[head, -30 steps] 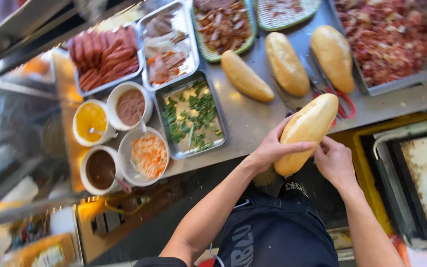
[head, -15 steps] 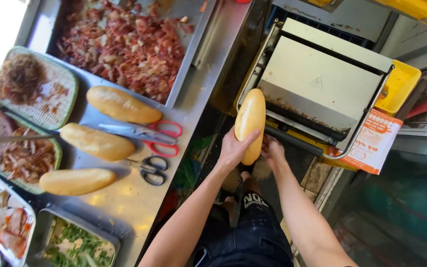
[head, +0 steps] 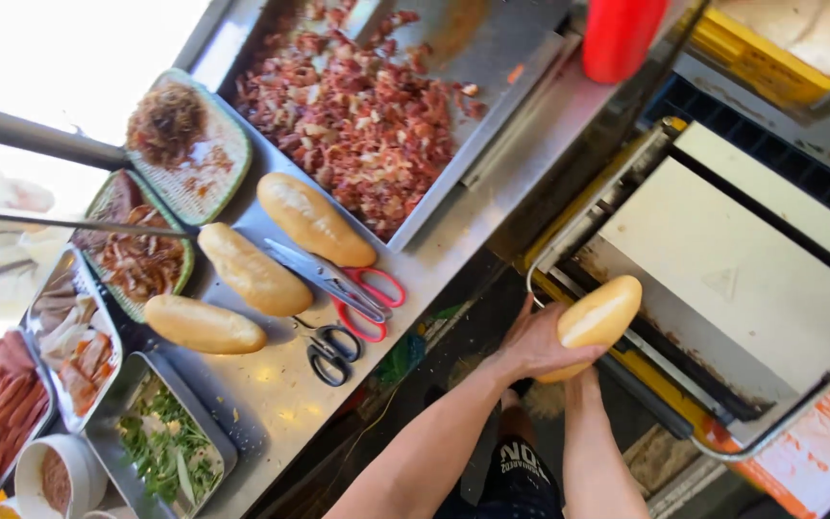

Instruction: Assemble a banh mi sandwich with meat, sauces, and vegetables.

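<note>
A bread roll (head: 598, 317) is gripped by the left hand (head: 535, 341), whose fingers are wrapped round its near end, while the right hand (head: 583, 377) is mostly hidden beneath the roll, so whether it is closed on the bread cannot be told. Compared with half a second ago, when the roll was held upright in front of the grill, it is now tilted and brought right up to the open front edge of the flat toaster press (head: 722, 279), its far end resting at the slot between the plates; a second ago it was held above the counter beside the other bread. The roll is thus judged to be at the point of being slid into the press for warming. On the steel counter (head: 280, 394) to the left, three more rolls (head: 252, 269) are laid side by side, with red-handled scissors (head: 362, 288) and black-handled scissors (head: 329, 351) just beside them. A tray of chopped red meat (head: 367, 115) is seen farther off, and a tray of green herbs (head: 165, 452) lies at the near left.
</note>
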